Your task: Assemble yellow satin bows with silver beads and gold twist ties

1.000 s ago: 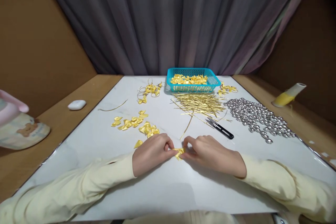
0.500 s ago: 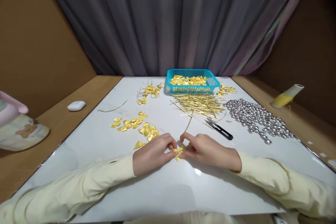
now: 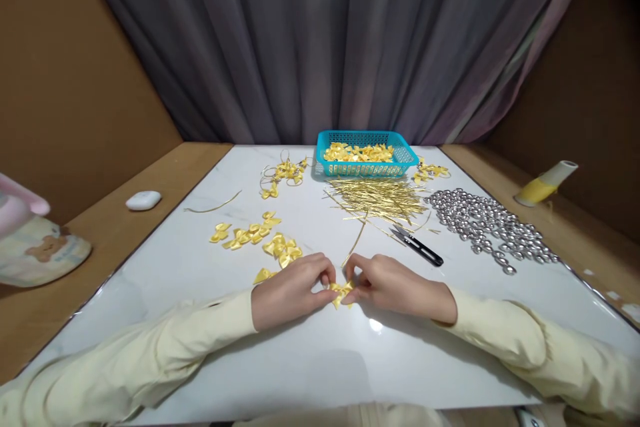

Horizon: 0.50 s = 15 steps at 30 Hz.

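Both my hands rest on the white tabletop (image 3: pixel 320 360) near its front middle, pinching one small yellow ribbon bow (image 3: pixel 341 291) between them. My left hand (image 3: pixel 293 290) grips the bow's left side with thumb and fingers. My right hand (image 3: pixel 393 285) holds its right side, fingertips curled over the top. A thin gold wire tie (image 3: pixel 355 243) runs from just above the bow toward the gold pile. Another loose yellow bow (image 3: pixel 264 275) lies just left of my left hand.
Several yellow bows (image 3: pixel 257 237) lie left of centre. A teal basket (image 3: pixel 367 153) of bows stands at the back, with a pile of gold wire ties (image 3: pixel 377 197) before it. Black snips (image 3: pixel 417 245), silver bells (image 3: pixel 493 228), a white case (image 3: pixel 143 200) and a yellow-white tube (image 3: pixel 546 183) surround them.
My hands have drawn closer together around the bow and shifted slightly away from me; the right fingers have curled over the bow's top.
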Available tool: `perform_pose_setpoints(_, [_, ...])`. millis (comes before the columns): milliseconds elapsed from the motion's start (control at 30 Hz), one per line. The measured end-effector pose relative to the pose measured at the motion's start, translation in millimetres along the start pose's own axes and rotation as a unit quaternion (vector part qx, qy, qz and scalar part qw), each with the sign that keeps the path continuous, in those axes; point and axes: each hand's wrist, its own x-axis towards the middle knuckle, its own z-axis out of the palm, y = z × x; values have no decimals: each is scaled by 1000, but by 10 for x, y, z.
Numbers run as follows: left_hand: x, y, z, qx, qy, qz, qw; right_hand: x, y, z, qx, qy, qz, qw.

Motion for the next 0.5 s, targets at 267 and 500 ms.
perform_pose_setpoints(267, [21, -19, 14, 12, -2, -7, 1000, 13, -2, -7, 5, -2, 19, 1000])
perform_pose_setpoints(500, [13, -20, 14, 29, 12, -26, 999, -4, -28, -49, 5, -11, 42, 999])
